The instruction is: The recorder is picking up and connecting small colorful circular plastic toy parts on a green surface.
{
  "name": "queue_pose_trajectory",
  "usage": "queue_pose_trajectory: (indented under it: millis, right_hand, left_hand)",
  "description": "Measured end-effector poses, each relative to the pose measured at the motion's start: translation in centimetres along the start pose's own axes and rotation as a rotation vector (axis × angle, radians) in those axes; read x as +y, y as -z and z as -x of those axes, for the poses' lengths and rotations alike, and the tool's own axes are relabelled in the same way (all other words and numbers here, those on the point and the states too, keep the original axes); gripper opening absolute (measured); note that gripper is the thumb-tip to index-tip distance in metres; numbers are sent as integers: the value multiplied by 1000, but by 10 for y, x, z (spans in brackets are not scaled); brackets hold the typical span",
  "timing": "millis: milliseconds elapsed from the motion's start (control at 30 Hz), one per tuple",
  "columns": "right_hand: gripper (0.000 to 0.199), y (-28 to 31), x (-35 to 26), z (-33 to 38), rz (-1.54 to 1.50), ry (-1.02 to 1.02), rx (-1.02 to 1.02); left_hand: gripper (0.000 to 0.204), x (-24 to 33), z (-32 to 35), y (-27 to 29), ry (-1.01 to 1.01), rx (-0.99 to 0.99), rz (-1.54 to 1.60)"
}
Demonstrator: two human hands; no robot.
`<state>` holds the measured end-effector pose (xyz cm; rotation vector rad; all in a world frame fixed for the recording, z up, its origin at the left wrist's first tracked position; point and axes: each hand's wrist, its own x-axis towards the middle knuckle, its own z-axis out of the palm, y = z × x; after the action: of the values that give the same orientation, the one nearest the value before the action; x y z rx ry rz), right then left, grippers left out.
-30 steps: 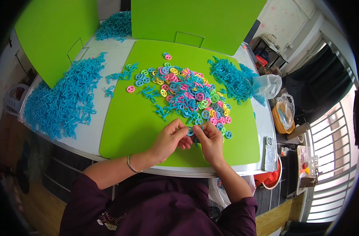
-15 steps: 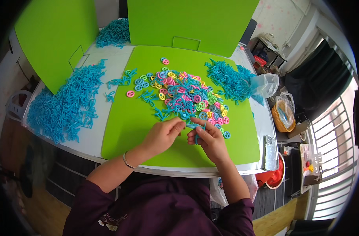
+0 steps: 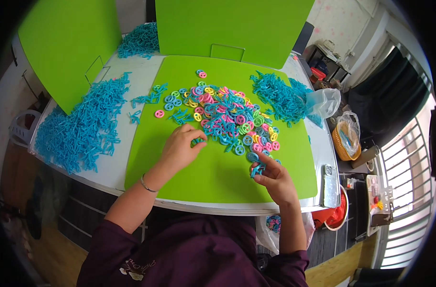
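Note:
My left hand [image 3: 179,146] is over the green mat [image 3: 213,184], its thumb and fingers closing on small blue branched plastic pieces [image 3: 197,140] at the near left of the central pile. Farther right, my right hand [image 3: 276,182] holds a blue plastic piece [image 3: 257,169] between thumb and fingers. A blue wheel-shaped ring [image 3: 253,156] shows just beyond those fingertips; whether they touch it I cannot tell. The central pile mixes pink, yellow, green and blue plastic wheels [image 3: 241,119] with more blue branched pieces.
Large heaps of blue pieces lie at left [image 3: 79,129] and right [image 3: 277,95], with another heap [image 3: 139,40] at the back. Upright green boards [image 3: 227,28] stand behind. A phone [image 3: 329,185] rests at the right table edge, near a clear plastic bag [image 3: 325,103].
My hands have moved apart from their meeting point at the pile's near edge. The left went left and away to the blue pieces; the right went right and nearer, still holding a blue piece.

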<state>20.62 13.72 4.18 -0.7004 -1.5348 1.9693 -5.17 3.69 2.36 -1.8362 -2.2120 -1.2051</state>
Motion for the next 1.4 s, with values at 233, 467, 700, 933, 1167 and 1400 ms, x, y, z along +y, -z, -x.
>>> queue_pose_trajectory:
  millis: [233,467,700,933,1167,1400]
  right_hand:
    - [54,-6,4,5,484,114,89]
    - [21,-21,14,3,1194,419,131]
    - [17,-29,5,-18,1386,991,287]
    - [23,-42,4,-21,155,-86,51]
    - [25,-53,14,-24,256,87,94]
    - [27,-62,22,-23,266,130,129]
  left_hand:
    - [19,13,-7,-21,-175,-49,-181]
    - [20,5,-32,-36,-306,-64,-207]
    - [12,16,-27,-16,-146,-12,134]
    - [22,30,13,-9,606,-348,1239]
    - [22,38,19,-14,593,-283,1231]
    - [21,39,20,-19,583,-182,1329]
